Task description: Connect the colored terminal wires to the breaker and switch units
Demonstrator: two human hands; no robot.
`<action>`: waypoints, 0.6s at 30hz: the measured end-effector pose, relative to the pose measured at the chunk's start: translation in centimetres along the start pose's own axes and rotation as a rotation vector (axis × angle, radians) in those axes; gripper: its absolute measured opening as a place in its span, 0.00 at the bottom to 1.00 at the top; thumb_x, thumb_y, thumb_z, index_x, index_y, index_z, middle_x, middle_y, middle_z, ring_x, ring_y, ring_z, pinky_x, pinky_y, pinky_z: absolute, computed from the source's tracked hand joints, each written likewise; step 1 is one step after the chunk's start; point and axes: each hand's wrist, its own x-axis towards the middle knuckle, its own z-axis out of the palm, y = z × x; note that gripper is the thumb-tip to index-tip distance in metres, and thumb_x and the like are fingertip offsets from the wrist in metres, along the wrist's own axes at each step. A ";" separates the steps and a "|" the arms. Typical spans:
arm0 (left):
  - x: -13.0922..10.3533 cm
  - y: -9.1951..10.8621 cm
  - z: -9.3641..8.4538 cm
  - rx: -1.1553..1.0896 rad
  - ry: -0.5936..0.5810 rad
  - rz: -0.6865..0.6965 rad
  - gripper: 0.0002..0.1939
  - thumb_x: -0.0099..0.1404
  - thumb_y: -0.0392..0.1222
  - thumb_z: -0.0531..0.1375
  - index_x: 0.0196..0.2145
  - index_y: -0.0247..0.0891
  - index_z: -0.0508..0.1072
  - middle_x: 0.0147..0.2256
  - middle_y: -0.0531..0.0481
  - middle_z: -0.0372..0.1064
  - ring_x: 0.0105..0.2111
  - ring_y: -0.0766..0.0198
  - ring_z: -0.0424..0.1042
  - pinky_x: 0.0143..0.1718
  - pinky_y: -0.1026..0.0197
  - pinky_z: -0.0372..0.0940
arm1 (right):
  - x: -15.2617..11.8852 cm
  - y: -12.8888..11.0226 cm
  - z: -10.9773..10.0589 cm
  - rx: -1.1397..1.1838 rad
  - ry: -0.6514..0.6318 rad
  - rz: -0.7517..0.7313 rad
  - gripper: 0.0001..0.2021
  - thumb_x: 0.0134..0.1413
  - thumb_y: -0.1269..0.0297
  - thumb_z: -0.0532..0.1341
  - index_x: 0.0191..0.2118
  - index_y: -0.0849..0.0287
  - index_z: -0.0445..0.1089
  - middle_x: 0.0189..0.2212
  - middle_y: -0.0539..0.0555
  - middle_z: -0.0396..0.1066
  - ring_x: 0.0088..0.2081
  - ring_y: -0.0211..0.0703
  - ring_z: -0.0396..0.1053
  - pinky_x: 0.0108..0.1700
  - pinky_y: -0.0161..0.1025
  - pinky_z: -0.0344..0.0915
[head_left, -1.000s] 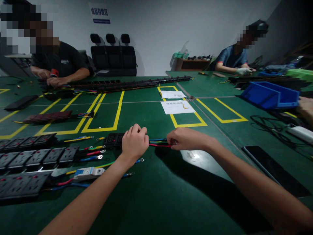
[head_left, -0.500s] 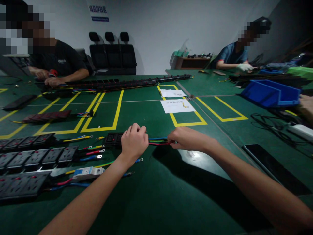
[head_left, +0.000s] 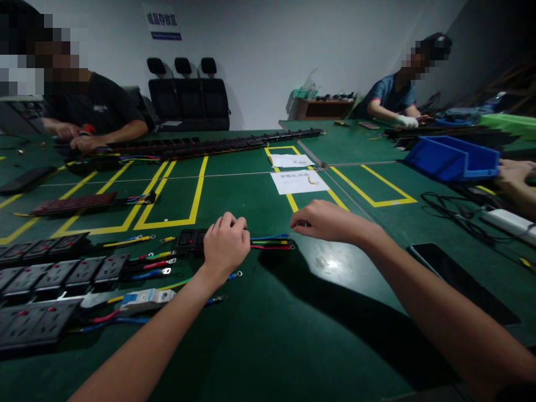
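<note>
My left hand (head_left: pixel 226 241) is closed over a black socket strip (head_left: pixel 190 240), hiding its right part. From beyond my fingers the strip's blue, green and red wires (head_left: pixel 270 244) run right and end in ring terminals. Just above and right of those ends is my right hand (head_left: pixel 324 219), off the wires, its fingers bent and a gap showing under them; nothing shows in it. To the left of my left hand lie several other socket strips (head_left: pixel 62 273) with wire leads, and a white circuit breaker (head_left: pixel 146 300) on wires.
Across the green table, two people work at the left and right. A long black strip assembly (head_left: pixel 234 140) lies along the back. Paper sheets (head_left: pixel 299 181) lie mid-table. At right are a blue bin (head_left: pixel 452 159), another person's hand, a phone (head_left: pixel 458 282), cables and a white power strip (head_left: pixel 511 226).
My right hand has let go of the wires and lifted slightly, so their ring terminals now show. My left hand stays on the socket strip. The view has shifted a little.
</note>
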 end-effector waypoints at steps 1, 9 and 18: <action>0.0 0.0 0.0 -0.002 0.000 -0.001 0.11 0.70 0.35 0.52 0.36 0.38 0.74 0.36 0.46 0.66 0.35 0.59 0.68 0.33 0.58 0.62 | 0.0 0.2 0.1 -0.007 0.000 0.010 0.10 0.61 0.70 0.60 0.40 0.57 0.80 0.33 0.55 0.79 0.32 0.42 0.72 0.34 0.39 0.56; 0.0 0.0 -0.1 0.015 0.003 0.000 0.10 0.69 0.35 0.53 0.35 0.38 0.74 0.36 0.47 0.66 0.35 0.59 0.68 0.33 0.58 0.61 | 0.6 -0.8 1.3 0.041 -0.091 -0.033 0.04 0.57 0.72 0.62 0.36 0.58 0.74 0.34 0.54 0.74 0.31 0.39 0.65 0.31 0.38 0.52; 0.0 0.0 0.0 0.015 0.015 0.006 0.10 0.69 0.35 0.53 0.35 0.37 0.74 0.35 0.47 0.65 0.35 0.59 0.68 0.32 0.59 0.60 | 1.4 -0.6 2.2 0.270 -0.095 -0.116 0.03 0.60 0.68 0.62 0.38 0.59 0.73 0.33 0.52 0.73 0.32 0.38 0.66 0.33 0.36 0.56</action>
